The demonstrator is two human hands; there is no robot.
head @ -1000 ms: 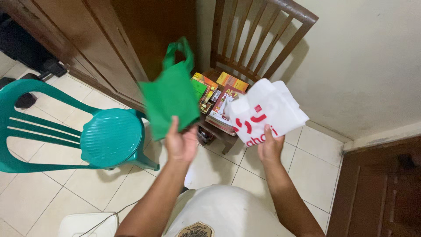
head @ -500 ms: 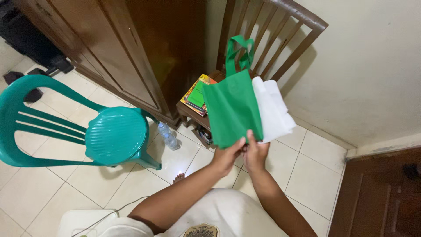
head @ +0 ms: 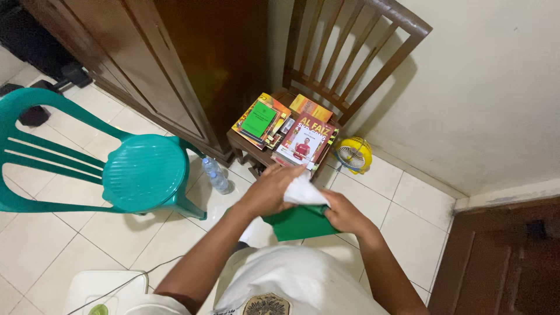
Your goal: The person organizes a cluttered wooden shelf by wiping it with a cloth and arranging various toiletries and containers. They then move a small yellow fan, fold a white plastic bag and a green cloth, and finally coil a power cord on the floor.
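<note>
Left hand (head: pixel 273 189) flat over a white bag (head: pixel 303 192), fingers pressing it down, right hand (head: pixel 344 213) clasping the green bag (head: pixel 297 223) beneath, both bags held low before the wooden chair (head: pixel 344 64), books (head: pixel 303 143) stacked on its seat, teal plastic chair (head: pixel 143 172) at left

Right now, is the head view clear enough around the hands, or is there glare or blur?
Head view: hands slightly motion-soft, left hand on the white bag, right hand on the green bag; books sharp; soft glare on floor tiles; chair shadow on wall.
</note>
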